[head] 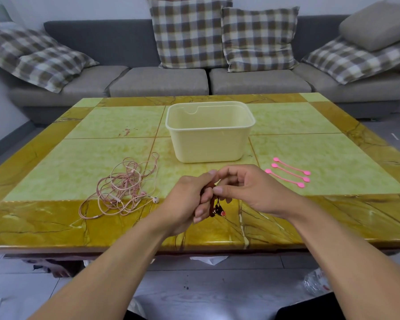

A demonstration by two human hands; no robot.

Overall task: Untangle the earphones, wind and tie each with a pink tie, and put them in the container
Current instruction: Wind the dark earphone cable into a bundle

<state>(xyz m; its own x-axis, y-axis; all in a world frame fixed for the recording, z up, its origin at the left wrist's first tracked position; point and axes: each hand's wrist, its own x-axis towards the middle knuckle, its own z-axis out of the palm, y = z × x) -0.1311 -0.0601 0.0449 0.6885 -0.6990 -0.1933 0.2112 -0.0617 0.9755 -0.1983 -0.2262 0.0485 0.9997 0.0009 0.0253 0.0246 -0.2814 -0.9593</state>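
Observation:
A dark red earphone [215,205] is wound into a bundle in my left hand [189,199], whose fingers curl round it; its earbuds dangle below. My right hand [245,190] pinches the top of that bundle, thumb against fingertips. Both hands are above the near edge of the table. A tangle of pink earphones [122,192] lies on the table to the left of my hands. Three pink ties [289,173] lie side by side to the right. The cream plastic container [208,144] stands behind my hands, with nothing visible inside.
The yellow-green tiled table [79,162] fills the middle of the view. A grey sofa [159,82] with checked cushions [189,31] runs behind it. A crumpled plastic bottle [316,282] lies on the floor at lower right.

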